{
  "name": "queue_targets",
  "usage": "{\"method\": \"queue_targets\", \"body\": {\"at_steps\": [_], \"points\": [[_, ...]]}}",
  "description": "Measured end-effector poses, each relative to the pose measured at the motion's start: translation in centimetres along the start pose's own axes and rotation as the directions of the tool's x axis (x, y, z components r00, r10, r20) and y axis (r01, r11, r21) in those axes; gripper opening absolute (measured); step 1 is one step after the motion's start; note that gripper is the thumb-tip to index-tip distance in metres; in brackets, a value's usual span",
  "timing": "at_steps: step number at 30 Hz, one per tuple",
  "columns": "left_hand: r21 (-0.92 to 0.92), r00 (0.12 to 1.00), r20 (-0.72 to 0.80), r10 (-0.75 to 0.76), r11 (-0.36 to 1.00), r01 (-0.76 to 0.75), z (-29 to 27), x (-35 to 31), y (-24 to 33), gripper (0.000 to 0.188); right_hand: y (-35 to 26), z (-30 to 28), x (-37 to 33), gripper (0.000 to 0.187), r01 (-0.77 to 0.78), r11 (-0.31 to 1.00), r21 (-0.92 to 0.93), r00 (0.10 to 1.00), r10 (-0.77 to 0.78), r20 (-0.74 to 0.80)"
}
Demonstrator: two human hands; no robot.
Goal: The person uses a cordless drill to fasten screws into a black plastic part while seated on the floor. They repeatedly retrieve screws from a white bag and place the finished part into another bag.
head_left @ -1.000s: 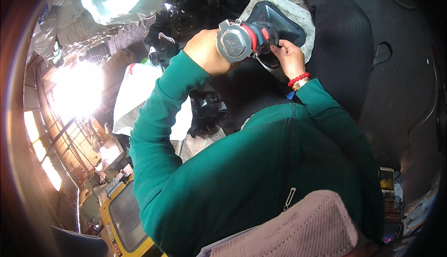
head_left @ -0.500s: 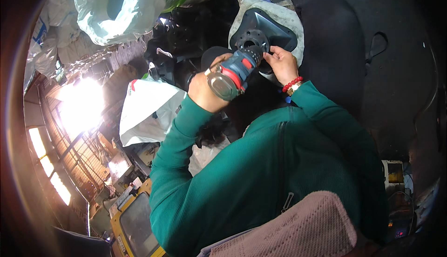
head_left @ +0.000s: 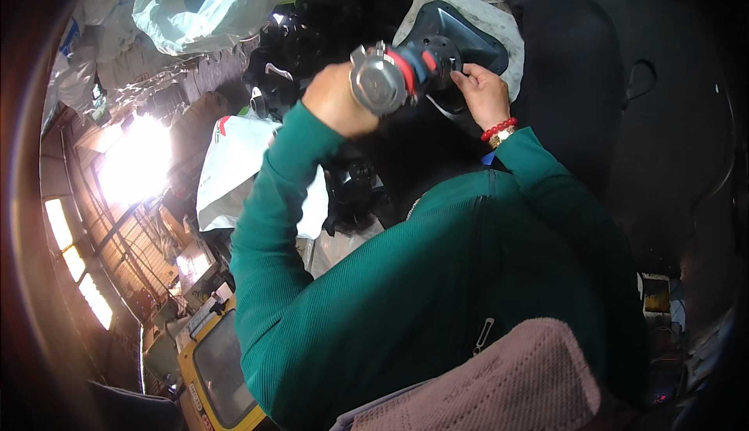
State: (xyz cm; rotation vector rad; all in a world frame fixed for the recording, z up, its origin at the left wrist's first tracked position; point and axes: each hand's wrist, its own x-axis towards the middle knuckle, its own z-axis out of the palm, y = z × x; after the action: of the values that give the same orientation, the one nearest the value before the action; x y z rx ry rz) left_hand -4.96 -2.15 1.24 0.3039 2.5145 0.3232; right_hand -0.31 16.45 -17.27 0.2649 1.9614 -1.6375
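My left hand is wrapped round a cordless drill with a blue-grey and red body and a round silver piece at its back. The drill points right, its front end over the round collar of a black flanged part. That part has a broad, square-cornered plate and rests on a worn whitish pad. At the collar's right edge my right hand, with a red bead bracelet, has thumb and fingers pinched together. Whatever sits between those fingertips is too small to make out. The drill hides the tip and part of the collar.
Large white plastic bags stand at the upper left. Dark parts lie beside a white sack left of my lap. A yellow-framed machine is at the lower left. A thin strap loop lies at the right.
The drill and my left hand have moved up and tilted toward level. My right hand stays pinched at the collar's edge. The whole scene has shifted slightly in the view.
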Motion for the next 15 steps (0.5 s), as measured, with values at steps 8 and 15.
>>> {"method": "queue_targets", "body": {"at_steps": [8, 15], "points": [[-0.262, 0.979, 0.177, -0.099, 0.954, 0.144, -2.7, 3.2, -1.5, 0.039, -0.3, -0.6, 0.6, 0.025, 0.040, 0.998, 0.042, 0.995, -0.036, -0.096], [-0.055, 0.981, 0.189, -0.052, 0.996, 0.063, -3.0, 2.5, 0.4, 0.045, 0.0, -1.1, 1.3, 0.023, 0.112, 0.994, 0.008, 0.994, -0.112, 0.015]]}}
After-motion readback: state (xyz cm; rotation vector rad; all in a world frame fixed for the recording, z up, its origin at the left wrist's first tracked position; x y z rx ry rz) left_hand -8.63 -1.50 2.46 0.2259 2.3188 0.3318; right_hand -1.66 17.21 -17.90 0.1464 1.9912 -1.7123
